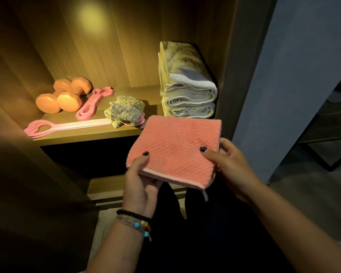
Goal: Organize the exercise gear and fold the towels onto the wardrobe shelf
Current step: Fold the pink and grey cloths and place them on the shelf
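A folded pink waffle-textured towel [175, 146] is held in front of the wardrobe shelf [83, 137], just below its front edge. My left hand [140, 184] grips its near left corner, thumb on top. My right hand [230, 164] pinches its right edge, thumb on top. On the shelf, at the right, stands a stack of folded white and yellow towels [187, 93]. A crumpled greenish cloth [124, 113] lies mid-shelf. Two orange dumbbells [64, 95] sit at the left, with a pink resistance band [93, 102] and a pink strap with loop handles [57, 128] near them.
The wardrobe's right side panel [232, 66] rises beside the towel stack. A lower shelf [106, 188] shows beneath the hands. To the right are a grey wall [295, 75] and a dark metal-framed piece of furniture [331, 138].
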A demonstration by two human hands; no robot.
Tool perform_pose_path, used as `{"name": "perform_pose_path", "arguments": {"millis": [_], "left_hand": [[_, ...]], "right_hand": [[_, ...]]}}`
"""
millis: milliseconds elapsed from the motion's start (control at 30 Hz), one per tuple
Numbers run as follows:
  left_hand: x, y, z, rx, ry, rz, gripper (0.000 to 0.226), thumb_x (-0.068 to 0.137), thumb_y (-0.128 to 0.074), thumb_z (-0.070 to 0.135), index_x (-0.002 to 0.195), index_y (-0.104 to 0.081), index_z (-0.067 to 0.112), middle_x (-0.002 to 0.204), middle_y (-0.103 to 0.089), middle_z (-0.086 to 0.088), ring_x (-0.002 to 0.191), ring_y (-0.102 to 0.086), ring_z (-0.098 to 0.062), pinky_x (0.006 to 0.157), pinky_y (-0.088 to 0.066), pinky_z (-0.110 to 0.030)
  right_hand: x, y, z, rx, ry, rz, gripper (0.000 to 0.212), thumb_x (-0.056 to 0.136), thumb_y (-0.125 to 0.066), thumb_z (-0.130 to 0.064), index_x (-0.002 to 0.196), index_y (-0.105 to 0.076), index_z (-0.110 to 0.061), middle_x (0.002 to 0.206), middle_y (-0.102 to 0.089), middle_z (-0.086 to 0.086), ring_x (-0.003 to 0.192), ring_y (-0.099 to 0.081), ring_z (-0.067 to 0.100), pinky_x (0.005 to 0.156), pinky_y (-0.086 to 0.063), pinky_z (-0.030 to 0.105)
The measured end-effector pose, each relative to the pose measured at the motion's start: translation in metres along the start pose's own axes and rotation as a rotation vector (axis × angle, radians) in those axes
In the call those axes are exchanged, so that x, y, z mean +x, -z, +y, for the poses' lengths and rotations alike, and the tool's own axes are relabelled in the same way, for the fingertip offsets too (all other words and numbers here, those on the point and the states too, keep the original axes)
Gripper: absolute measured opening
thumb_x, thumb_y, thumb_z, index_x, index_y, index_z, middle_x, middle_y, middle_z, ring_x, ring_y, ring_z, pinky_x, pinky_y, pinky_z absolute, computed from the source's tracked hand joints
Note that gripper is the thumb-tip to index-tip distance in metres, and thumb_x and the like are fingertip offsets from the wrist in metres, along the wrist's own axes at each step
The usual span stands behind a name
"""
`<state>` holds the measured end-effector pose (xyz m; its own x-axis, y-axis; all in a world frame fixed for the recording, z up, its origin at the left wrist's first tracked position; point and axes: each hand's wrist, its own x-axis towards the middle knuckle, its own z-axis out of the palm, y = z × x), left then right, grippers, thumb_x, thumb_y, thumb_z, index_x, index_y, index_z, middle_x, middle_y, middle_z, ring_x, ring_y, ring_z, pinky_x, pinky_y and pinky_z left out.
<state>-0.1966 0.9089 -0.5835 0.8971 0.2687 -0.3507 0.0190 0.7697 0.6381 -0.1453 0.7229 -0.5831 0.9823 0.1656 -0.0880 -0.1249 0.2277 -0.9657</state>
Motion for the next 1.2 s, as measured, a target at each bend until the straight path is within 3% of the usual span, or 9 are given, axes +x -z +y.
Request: {"name": "perform_pose_path", "arguments": {"millis": [200,367,533,667,800,900,967,1033,1200], "left_hand": [[0.017,0.019,0.013,0.228,0.449,-0.306,0.037,0.081,-0.060,0.031,0.100,-0.075,0.002,0.106,-0.070,-0.018,0.093,-0.070,-0.028,0.081,-0.058,-0.042],[0.028,0.021,-0.004,0.613,0.336,-0.440,0.045,0.074,-0.060,0.004,0.118,-0.063,0.014,0.106,-0.071,-0.011,0.079,-0.069,-0.016,0.064,-0.057,-0.027],[0.032,0.032,-0.024,0.560,0.327,-0.567,0.053,0.071,-0.058,-0.010,0.114,-0.070,0.017,0.116,-0.068,-0.015,0.097,-0.069,-0.025,0.077,-0.058,-0.032],[0.032,0.040,-0.043,0.489,0.441,-0.537,0.046,0.070,-0.052,-0.011,0.104,-0.074,0.010,0.108,-0.070,-0.020,0.094,-0.070,-0.029,0.077,-0.059,-0.037],[0.032,0.035,-0.043,0.487,0.503,-0.433,0.034,0.072,-0.041,-0.002,0.072,-0.075,0.004,0.068,-0.066,-0.011,0.055,-0.065,-0.019,0.041,-0.051,-0.025],[0.031,0.029,-0.036,0.505,0.474,-0.370,0.022,0.070,-0.052,0.022,0.057,-0.065,0.009,0.061,-0.057,-0.005,0.050,-0.055,-0.017,0.047,-0.044,-0.024],[0.027,0.028,-0.032,0.695,0.422,-0.399,0.025,0.062,-0.076,0.038,0.065,-0.066,0.016,0.067,-0.061,-0.002,0.058,-0.058,-0.014,0.053,-0.043,-0.028],[0.023,0.026,-0.028,0.870,0.428,-0.459,0.061,0.041,-0.094,0.041,0.087,-0.063,0.015,0.083,-0.068,-0.001,0.070,-0.066,-0.013,0.057,-0.050,-0.029],[0.018,0.024,-0.017,1.233,0.512,-0.492,0.114,0.027,-0.099,0.039,0.127,-0.043,0.034,0.124,-0.054,0.000,0.108,-0.062,-0.019,0.085,-0.055,-0.028]], "right_hand": [[-0.008,0.052,-0.013,-0.232,-0.162,-0.135,0.031,0.085,-0.064,-0.029,0.115,-0.060,-0.024,0.107,-0.072,0.001,0.097,-0.070,0.020,0.079,-0.057,0.034],[-0.018,0.088,-0.003,-0.177,-0.314,-0.205,0.048,0.079,-0.068,-0.027,0.126,-0.057,-0.024,0.120,-0.067,0.008,0.110,-0.064,0.031,0.102,-0.042,0.055],[-0.038,0.109,0.013,0.082,-0.330,-0.247,0.051,0.083,-0.062,-0.004,0.131,-0.055,-0.019,0.126,-0.063,0.014,0.113,-0.062,0.032,0.085,-0.054,0.038],[-0.055,0.117,0.020,0.201,-0.308,-0.162,0.041,0.077,-0.053,0.010,0.107,-0.073,-0.010,0.113,-0.068,0.021,0.099,-0.068,0.030,0.077,-0.057,0.033],[-0.057,0.114,0.018,0.146,-0.315,-0.135,0.048,0.072,-0.034,0.013,0.082,-0.078,-0.005,0.090,-0.072,0.016,0.085,-0.068,0.027,0.071,-0.057,0.034],[-0.053,0.104,0.008,0.004,-0.285,-0.138,0.035,0.069,-0.041,-0.009,0.073,-0.076,-0.007,0.089,-0.068,0.011,0.085,-0.060,0.025,0.072,-0.046,0.032],[-0.050,0.097,0.003,-0.217,-0.212,-0.157,0.024,0.082,-0.062,-0.029,0.069,-0.075,-0.014,0.085,-0.069,0.001,0.083,-0.063,0.015,0.074,-0.046,0.028],[-0.046,0.089,-0.002,-0.414,-0.158,-0.181,0.027,0.070,-0.071,-0.047,0.069,-0.074,-0.020,0.091,-0.070,-0.006,0.090,-0.065,0.011,0.078,-0.047,0.024],[-0.036,0.087,-0.008,-0.718,-0.214,-0.296,0.044,0.049,-0.085,-0.056,0.085,-0.069,-0.036,0.108,-0.062,-0.023,0.102,-0.058,0.006,0.084,-0.054,0.031]]}}
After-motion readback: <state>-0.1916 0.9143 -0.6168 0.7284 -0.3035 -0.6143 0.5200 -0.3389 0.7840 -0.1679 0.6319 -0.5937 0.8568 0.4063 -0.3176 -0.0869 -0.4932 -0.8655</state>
